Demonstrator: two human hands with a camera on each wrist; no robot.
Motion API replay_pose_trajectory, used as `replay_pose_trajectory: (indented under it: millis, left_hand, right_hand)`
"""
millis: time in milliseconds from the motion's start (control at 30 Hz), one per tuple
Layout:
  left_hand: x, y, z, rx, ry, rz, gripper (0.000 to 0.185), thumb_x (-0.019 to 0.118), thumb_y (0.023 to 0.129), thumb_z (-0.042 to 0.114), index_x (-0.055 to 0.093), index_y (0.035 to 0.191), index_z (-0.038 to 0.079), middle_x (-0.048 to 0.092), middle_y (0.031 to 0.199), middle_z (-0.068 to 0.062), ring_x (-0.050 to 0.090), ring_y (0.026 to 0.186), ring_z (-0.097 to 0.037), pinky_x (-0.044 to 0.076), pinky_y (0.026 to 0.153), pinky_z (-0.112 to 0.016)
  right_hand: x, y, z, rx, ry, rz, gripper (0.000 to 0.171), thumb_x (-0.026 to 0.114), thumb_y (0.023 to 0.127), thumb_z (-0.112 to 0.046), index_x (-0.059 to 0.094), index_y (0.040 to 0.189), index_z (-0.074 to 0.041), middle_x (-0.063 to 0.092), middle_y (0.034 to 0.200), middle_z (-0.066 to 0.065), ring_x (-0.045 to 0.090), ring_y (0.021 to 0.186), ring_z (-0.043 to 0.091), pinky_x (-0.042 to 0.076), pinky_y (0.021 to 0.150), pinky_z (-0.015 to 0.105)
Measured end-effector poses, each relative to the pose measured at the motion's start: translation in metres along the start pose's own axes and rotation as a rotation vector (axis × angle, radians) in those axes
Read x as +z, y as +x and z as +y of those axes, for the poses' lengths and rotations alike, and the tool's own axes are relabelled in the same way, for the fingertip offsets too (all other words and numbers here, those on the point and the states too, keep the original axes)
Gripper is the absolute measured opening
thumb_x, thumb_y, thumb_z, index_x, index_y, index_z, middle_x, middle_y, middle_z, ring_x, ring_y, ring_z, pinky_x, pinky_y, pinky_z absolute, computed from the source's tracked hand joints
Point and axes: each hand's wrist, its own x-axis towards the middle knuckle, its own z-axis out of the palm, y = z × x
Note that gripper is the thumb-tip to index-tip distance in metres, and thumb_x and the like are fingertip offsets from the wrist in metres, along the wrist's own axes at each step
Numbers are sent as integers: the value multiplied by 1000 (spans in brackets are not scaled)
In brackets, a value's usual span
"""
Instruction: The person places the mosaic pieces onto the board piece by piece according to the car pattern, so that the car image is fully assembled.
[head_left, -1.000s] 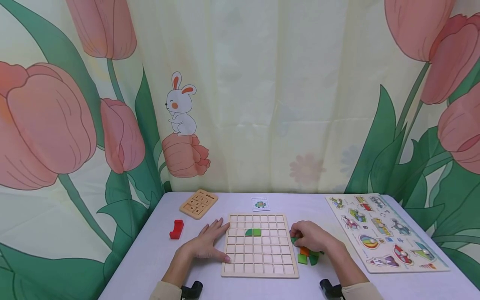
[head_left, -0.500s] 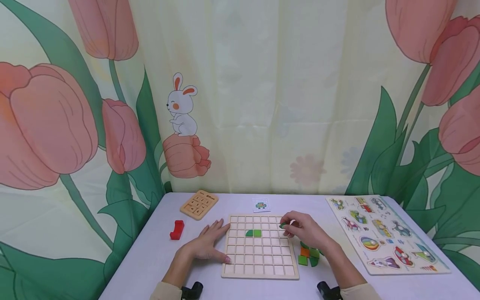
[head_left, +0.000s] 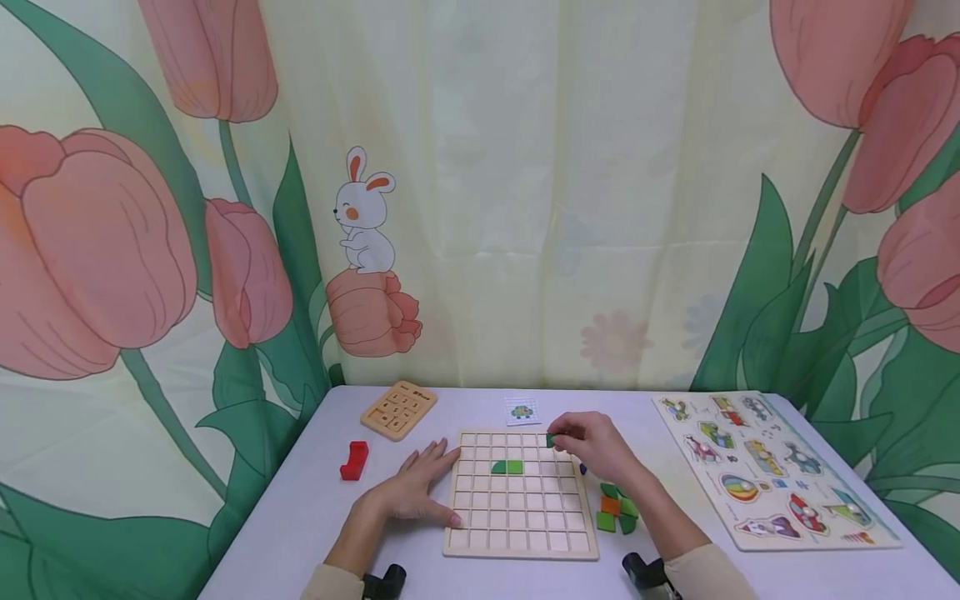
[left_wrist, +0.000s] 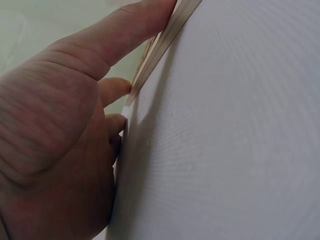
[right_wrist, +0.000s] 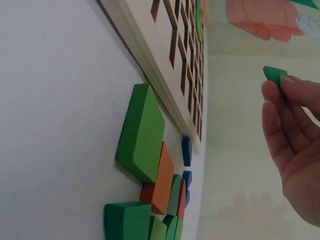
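Observation:
A wooden grid board (head_left: 527,521) lies flat in the middle of the table in the head view. Two pieces sit side by side in its cells: a dark green rounded one (head_left: 498,468) and a light green square (head_left: 515,467). Along the board's left edge my left hand (head_left: 411,486) rests with fingers spread; its thumb touches the wooden rim (left_wrist: 165,40) in the left wrist view. Between thumb and fingers my right hand (head_left: 597,446) pinches a small dark green block (right_wrist: 274,74), raised over the board's far right corner. The fingers cover part of this block.
Right of the board lie loose blocks: a light green one (right_wrist: 142,132), an orange one (right_wrist: 159,182) and several others. A pattern card (head_left: 522,411) lies behind the board. Further out are a red block (head_left: 354,461), a small wooden number board (head_left: 398,409) and a picture puzzle (head_left: 772,483).
My right hand has lifted the dark green block from the loose pile and carried it left and away from me, over the board's far right corner. The left hand has stayed put.

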Motion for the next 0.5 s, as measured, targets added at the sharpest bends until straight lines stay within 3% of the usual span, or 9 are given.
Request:
replay_pose_trajectory:
  millis: [100,200,500]
  left_hand:
    - [0,0,-1,5,-1,2,116,85,69,66,33,165,24,17,175,-11,6,164,-32,3,130,-62]
    - [0,0,-2,11,0,3,117,85,69,66,33,165,23,17,175,-11,6,164,-33,3,130,-62]
    - [1,0,-2,11,-1,5,117,86,69,66,33,165,24,17,175,-11,7,164,-33,4,130,-62]
  right_hand:
    - [3,7,-1,-16,-26,-30,13,72,97,-7,79,107,-10,77,102,2,68,87,21,58,76,20]
    - [8,12,-1,-44,-65,-67,14,73,96,-6,80,109,-7,77,103,0,66,87,14,57,76,21]
    - [22,21,0,-50,-146,-193,17,68,96,4,79,105,-5,75,101,2,59,86,14,52,73,23]
